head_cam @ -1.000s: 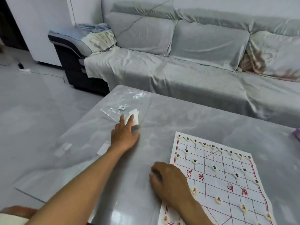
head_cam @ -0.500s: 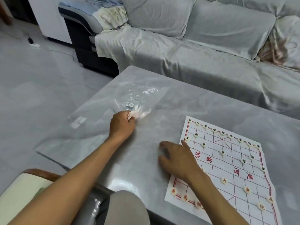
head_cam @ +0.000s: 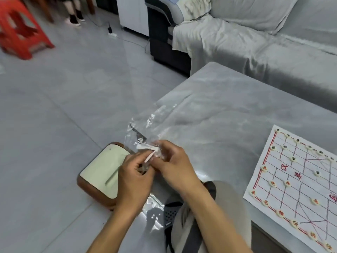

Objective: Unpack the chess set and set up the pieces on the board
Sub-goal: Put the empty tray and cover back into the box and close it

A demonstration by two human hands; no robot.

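Note:
A clear plastic bag (head_cam: 155,123) hangs in the air over the table's near left corner, with a crumpled white paper slip (head_cam: 147,148) at its lower end. My left hand (head_cam: 135,178) and my right hand (head_cam: 173,161) meet there, and both pinch the bag and slip between their fingers. At the right edge of the view a white paper chess board (head_cam: 299,181) with red lines lies on the grey table (head_cam: 228,110). Several round cream pieces (head_cam: 293,158) stand on its line crossings.
A small stool (head_cam: 102,172) with a pale green seat and brown rim stands on the floor under my left hand. A grey covered sofa (head_cam: 255,44) runs behind the table. A red plastic stool (head_cam: 20,31) is far left on the tiled floor.
My left hand lifted the bag and paper slip off the table and drew them toward me. My right hand left the board's edge and joined it. The view swung left and down.

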